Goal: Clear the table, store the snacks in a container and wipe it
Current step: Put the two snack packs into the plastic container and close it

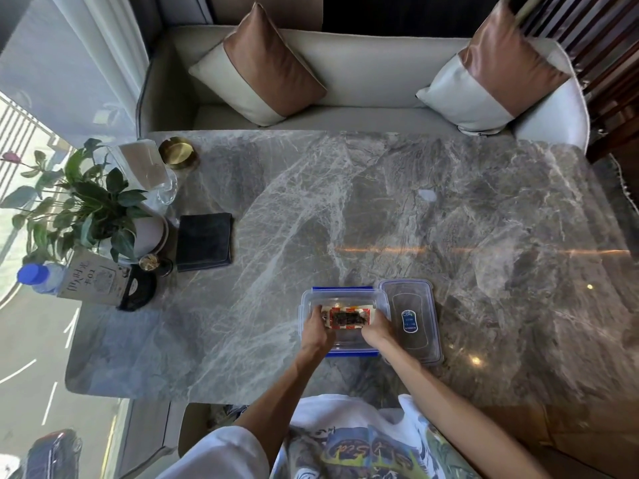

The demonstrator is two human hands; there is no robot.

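Hands: your left hand [316,328] and right hand [377,329] each closed on an end of the snack [348,319], inside the container [340,299]
Lid [411,319]: just right of container; cloth [204,242] far left

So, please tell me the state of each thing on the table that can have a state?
Container: open, on the table, snack pack inside.
Lid: off, lying flat right of the container.
Snack pack: held at both ends by left hand and right hand.
Dark cloth: folded, unused.
Water bottle: capped.
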